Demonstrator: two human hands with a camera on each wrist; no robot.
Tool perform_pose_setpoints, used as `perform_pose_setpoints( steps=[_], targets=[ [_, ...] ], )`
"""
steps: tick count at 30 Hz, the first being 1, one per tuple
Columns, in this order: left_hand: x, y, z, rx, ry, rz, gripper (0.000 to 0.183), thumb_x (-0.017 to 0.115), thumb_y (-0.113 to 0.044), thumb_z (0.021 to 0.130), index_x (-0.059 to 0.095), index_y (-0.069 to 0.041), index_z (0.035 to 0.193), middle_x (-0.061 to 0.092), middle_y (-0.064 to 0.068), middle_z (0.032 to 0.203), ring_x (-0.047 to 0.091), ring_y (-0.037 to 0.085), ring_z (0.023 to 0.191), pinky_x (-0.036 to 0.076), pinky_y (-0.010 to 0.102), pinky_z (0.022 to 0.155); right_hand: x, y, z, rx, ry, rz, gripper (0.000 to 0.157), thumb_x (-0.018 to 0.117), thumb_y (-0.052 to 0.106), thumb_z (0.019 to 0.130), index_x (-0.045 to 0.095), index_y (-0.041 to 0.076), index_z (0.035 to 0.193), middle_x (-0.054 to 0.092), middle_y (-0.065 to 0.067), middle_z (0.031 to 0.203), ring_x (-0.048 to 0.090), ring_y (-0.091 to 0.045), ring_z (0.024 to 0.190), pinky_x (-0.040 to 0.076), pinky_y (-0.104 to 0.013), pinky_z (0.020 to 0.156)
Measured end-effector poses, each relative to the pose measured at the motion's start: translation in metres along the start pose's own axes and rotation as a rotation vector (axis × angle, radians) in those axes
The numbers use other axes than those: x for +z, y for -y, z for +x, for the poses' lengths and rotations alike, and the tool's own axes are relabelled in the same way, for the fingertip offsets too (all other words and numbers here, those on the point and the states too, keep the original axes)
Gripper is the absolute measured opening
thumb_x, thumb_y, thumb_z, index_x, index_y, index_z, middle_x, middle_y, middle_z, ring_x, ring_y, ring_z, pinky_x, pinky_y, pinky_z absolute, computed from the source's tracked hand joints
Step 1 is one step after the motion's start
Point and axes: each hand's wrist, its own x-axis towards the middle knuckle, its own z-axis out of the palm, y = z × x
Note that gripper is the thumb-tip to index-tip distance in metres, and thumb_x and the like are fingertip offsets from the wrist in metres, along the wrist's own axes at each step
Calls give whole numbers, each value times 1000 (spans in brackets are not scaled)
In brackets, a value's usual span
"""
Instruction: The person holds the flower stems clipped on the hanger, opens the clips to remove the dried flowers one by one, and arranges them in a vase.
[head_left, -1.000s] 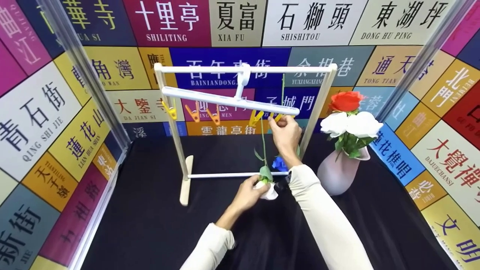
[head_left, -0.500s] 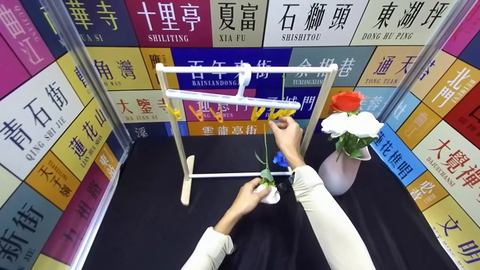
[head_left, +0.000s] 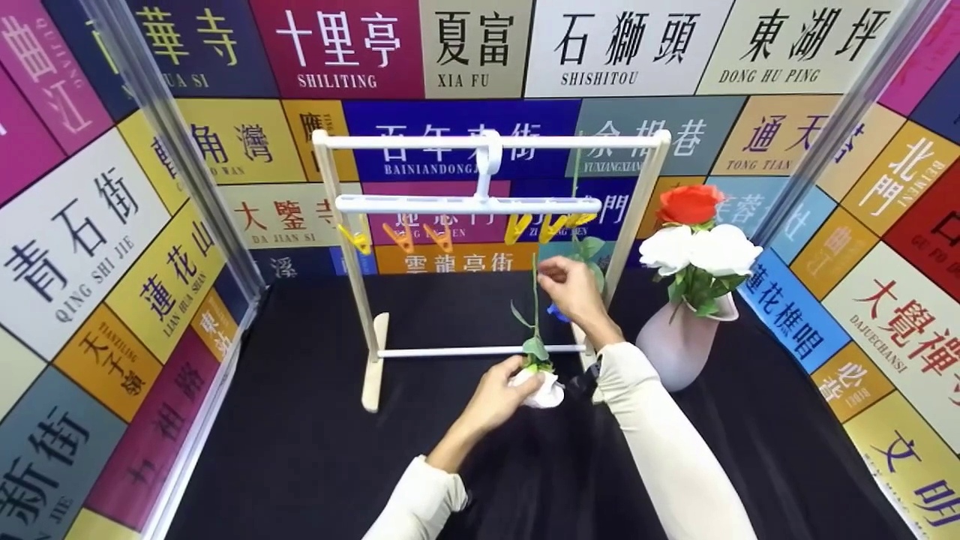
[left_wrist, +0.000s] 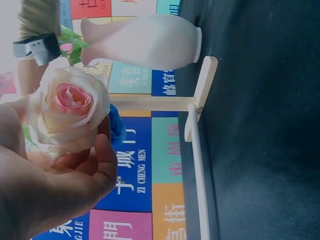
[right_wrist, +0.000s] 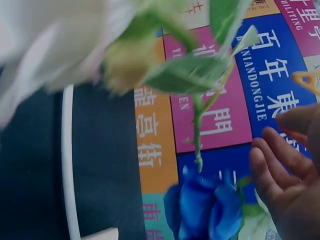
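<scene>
My left hand [head_left: 491, 394] pinches a white rose [head_left: 546, 394] just below its bloom, which hangs head down with the green stem [head_left: 535, 300] rising above. Its pink centre shows in the left wrist view. My right hand [head_left: 576, 289] is beside the top of that stem, and in the right wrist view its loosely bent fingers [right_wrist: 272, 167] hold nothing. Above it, yellow clips [head_left: 517, 229] hang from a white hanger [head_left: 420, 204]. Behind the right hand a blue rose [right_wrist: 202, 207] hangs head down, partly hidden in the head view.
A wooden frame [head_left: 652, 202] carries the hanger on its top bar, and a low crossbar [head_left: 450, 351] joins its feet. Orange clips [head_left: 401, 236] hang on the left half. To the right stands a pale vase [head_left: 679, 349] with red and white roses. Black cloth [head_left: 300, 450] covers the table.
My right hand has let go of the yellow clip and come down towards the stem. The hanger has swung from tilted to level. The white rose has dropped slightly, its stem below the clips.
</scene>
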Motion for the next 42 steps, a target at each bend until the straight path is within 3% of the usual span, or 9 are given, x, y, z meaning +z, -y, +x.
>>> perform_pose_setpoints(
  steps=[7, 12, 16, 24, 35, 42],
  targets=[
    [-2, -7, -1, 17, 4, -32, 24, 68, -30, 91, 71, -16, 109, 71, -3, 98, 59, 7, 83, 47, 24, 76, -1, -13, -7, -194, 229, -71, 32, 59, -13, 80, 72, -2, 107, 69, -20, 112, 65, -36, 105, 53, -47, 91],
    [-5, -12, -1, 30, 3, -36, 25, 67, -31, 91, 72, -15, 110, 71, -2, 99, 59, 7, 85, 47, 24, 78, -1, -22, -11, -350, 331, -82, 41, 53, -20, 72, 72, -2, 103, 68, -20, 113, 61, -36, 110, 49, -49, 95],
    [-8, -17, -1, 40, 6, -42, 26, 67, -30, 92, 71, -14, 111, 71, -1, 99, 59, 8, 85, 46, 24, 77, 0, -27, -12, -441, 381, -104, 39, 56, -18, 71, 72, -2, 101, 69, -18, 113, 60, -37, 111, 44, -50, 99],
    [-13, -24, -3, 56, 6, -15, 25, 66, -30, 92, 71, -14, 112, 70, -3, 99, 57, 7, 86, 45, 23, 78, -2, -32, -16, -478, 372, -103, 23, 65, -11, 76, 75, 2, 92, 72, -15, 108, 62, -34, 105, 46, -46, 95],
    [-20, -40, 0, 77, 19, -7, 25, 62, -29, 95, 70, -8, 106, 69, 2, 98, 57, 10, 88, 46, 25, 81, -2, -33, -23, -493, 343, -4, 21, 66, -11, 82, 77, 1, 96, 72, -20, 104, 68, -33, 101, 51, -45, 92],
    [-22, -47, 5, 94, 32, -79, 22, 59, -23, 97, 69, -3, 101, 60, -6, 81, 53, 7, 75, 43, 21, 67, -2, -36, -28, -491, 318, 31, 17, 69, -7, 85, 77, 1, 98, 73, -19, 104, 68, -33, 101, 52, -41, 93]
  ],
)
